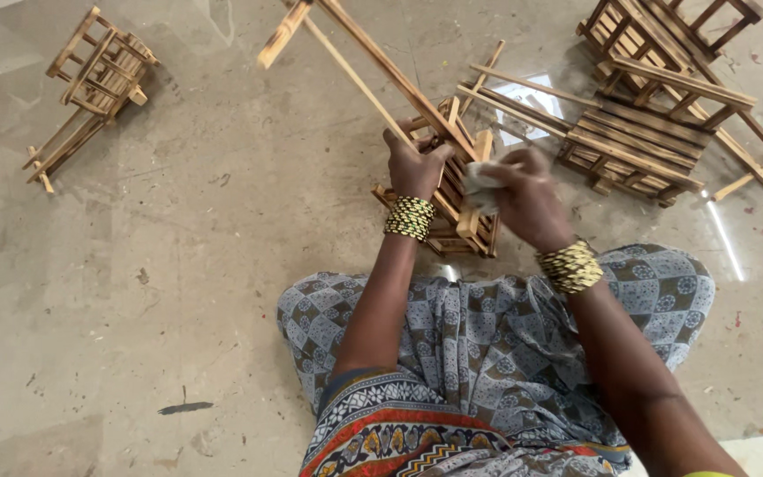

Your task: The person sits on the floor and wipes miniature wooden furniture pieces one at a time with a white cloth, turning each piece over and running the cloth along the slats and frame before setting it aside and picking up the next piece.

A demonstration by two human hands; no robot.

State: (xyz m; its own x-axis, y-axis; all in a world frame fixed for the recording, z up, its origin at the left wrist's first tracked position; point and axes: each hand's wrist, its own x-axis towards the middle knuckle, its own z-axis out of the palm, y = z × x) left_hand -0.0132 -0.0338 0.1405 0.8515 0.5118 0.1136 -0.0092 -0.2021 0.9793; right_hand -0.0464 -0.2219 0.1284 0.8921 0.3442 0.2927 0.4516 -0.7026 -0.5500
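While left hand (414, 168) grips, wooden frame (448, 190) slants up-left.

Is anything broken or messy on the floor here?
Nothing looks broken. The left hand grips a small wooden slat frame while the right hand presses a pale cloth on it. Another frame lies tipped over at far left, and loose sticks lie scattered beside the stack.

A small handicraft workshop was shown, with work done seated on a bare, stained concrete floor (178, 291). Slatted wooden frames (642, 146) were stacked and scattered around, another wooden piece (94, 75) lay apart, and loose wooden strips (523, 97) were strewn between them.
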